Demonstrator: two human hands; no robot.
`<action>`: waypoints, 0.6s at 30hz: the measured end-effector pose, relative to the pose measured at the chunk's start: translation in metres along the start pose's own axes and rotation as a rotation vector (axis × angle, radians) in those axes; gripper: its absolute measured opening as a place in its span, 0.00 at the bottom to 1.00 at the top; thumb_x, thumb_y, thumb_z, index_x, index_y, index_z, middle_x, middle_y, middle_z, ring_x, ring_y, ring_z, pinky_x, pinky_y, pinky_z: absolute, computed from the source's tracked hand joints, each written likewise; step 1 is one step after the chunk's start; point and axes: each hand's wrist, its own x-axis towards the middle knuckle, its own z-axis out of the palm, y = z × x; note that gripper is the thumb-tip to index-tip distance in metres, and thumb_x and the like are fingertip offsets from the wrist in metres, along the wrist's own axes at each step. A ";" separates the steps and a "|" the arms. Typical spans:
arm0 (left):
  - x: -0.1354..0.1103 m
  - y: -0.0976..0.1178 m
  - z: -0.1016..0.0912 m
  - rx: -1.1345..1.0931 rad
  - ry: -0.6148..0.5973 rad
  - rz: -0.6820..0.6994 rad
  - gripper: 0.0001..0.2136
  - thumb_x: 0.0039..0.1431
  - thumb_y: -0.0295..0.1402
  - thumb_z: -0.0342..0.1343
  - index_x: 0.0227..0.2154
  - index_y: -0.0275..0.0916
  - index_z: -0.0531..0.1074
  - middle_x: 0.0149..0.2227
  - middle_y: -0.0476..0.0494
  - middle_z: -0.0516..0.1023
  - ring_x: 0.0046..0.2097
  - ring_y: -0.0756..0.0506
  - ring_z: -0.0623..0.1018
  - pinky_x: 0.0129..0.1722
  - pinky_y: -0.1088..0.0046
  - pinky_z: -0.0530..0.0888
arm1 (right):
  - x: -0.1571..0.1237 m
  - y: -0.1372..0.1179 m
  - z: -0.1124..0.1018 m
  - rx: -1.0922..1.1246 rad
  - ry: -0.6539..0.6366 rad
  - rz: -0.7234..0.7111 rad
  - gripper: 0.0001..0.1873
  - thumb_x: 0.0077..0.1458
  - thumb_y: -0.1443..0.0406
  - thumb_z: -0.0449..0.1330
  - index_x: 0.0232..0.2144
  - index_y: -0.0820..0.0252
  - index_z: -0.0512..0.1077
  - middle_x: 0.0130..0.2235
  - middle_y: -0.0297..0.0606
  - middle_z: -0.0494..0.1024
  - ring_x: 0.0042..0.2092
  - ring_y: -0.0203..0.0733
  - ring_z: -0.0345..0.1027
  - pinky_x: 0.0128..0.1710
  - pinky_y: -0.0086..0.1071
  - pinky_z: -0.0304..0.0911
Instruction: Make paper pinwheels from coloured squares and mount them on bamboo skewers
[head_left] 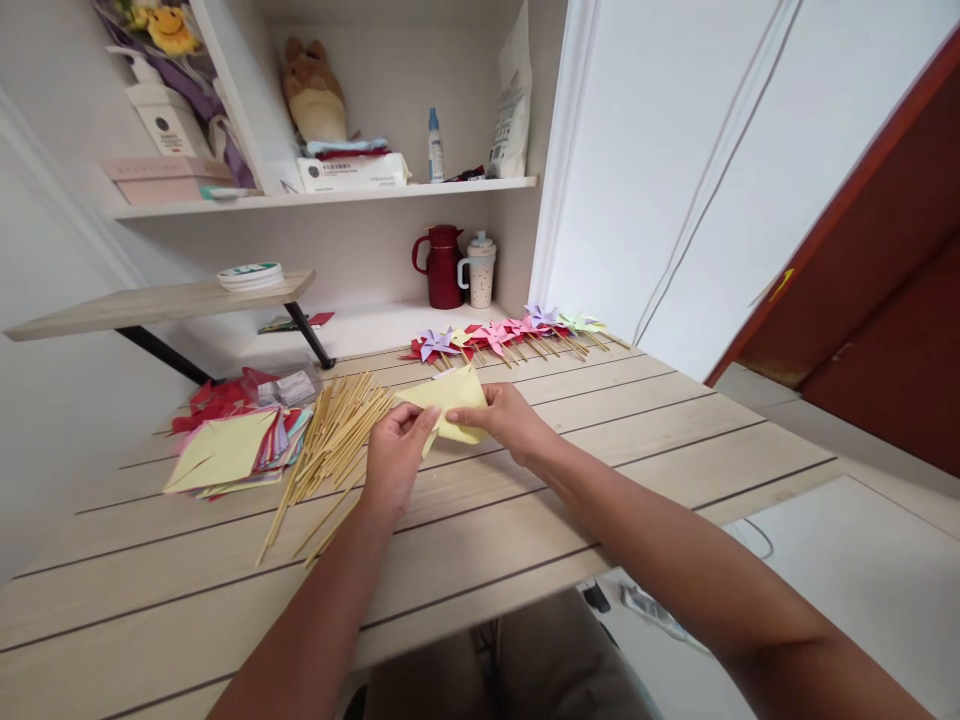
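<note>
Both hands hold one yellow paper sheet (450, 395) just above the wooden table (637, 440). My left hand (394, 455) pinches its near left edge with the fingers closed. My right hand (502, 415) grips its right side, thumb on top. Part of the sheet looks folded over. A bundle of thin wooden sticks (334, 430) lies just left of my left hand. Further left sits a stack of coloured paper squares (229, 450) with a yellow one on top.
A row of finished paper pinwheels (502, 335) lies along the table's far edge. Behind them stand a red jug (442, 265) and a white cup (480, 270). A raised shelf board (157, 300) juts out at left, and a red door (885, 300) stands at right.
</note>
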 end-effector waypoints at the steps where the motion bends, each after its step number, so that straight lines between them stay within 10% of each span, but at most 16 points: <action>1: 0.001 0.000 0.000 -0.046 -0.001 0.031 0.18 0.52 0.48 0.68 0.37 0.38 0.80 0.35 0.44 0.82 0.39 0.45 0.79 0.40 0.71 0.73 | 0.001 0.000 0.000 0.055 0.010 0.007 0.20 0.29 0.63 0.78 0.29 0.64 0.81 0.30 0.39 0.84 0.30 0.39 0.72 0.31 0.31 0.66; 6: 0.005 -0.003 -0.005 -0.090 0.064 0.043 0.28 0.62 0.57 0.54 0.55 0.43 0.75 0.51 0.39 0.79 0.54 0.43 0.76 0.53 0.67 0.70 | 0.007 0.002 -0.005 0.219 0.105 0.008 0.19 0.33 0.62 0.77 0.31 0.64 0.82 0.34 0.44 0.85 0.31 0.40 0.74 0.31 0.31 0.67; 18: 0.002 -0.001 -0.005 0.170 0.003 0.104 0.16 0.55 0.45 0.66 0.41 0.41 0.83 0.46 0.40 0.84 0.49 0.41 0.79 0.54 0.64 0.71 | 0.006 0.001 -0.003 0.198 0.068 0.034 0.17 0.34 0.64 0.77 0.30 0.64 0.82 0.33 0.44 0.85 0.31 0.41 0.76 0.33 0.32 0.69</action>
